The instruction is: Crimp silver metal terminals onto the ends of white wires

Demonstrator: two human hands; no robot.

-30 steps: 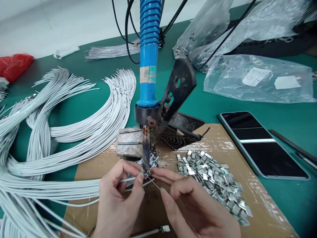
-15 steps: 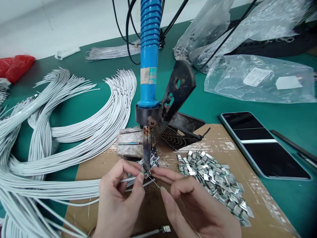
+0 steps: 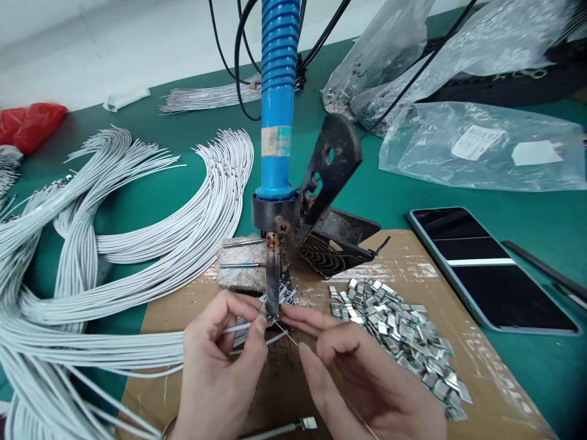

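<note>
A soldering iron (image 3: 277, 165) with a blue handle hangs upright in a black stand, its dark tip (image 3: 273, 287) pointing down between my hands. My left hand (image 3: 224, 360) pinches a white cable (image 3: 237, 328) close to its end, right beside the tip. My right hand (image 3: 371, 379) holds a thin solder wire (image 3: 288, 334) between thumb and fingers, and the wire runs up to the tip. My right index fingertip lies next to the tip, by a small metal part that the fingers mostly hide. Several finished-looking cable ends lie behind the tip.
Bundled white cables (image 3: 137, 305) cover the left side. A pile of small metal connectors (image 3: 398, 336) lies on the brown board (image 3: 486, 354), near a phone (image 3: 490, 269). A cable with a connector (image 3: 308, 423) lies in front. Plastic bags (image 3: 481, 146) are at the back right.
Almost nothing differs. Both hands stay at the iron tip, and the solder wire still reaches it, with only a very slight shift of the right fingers.
</note>
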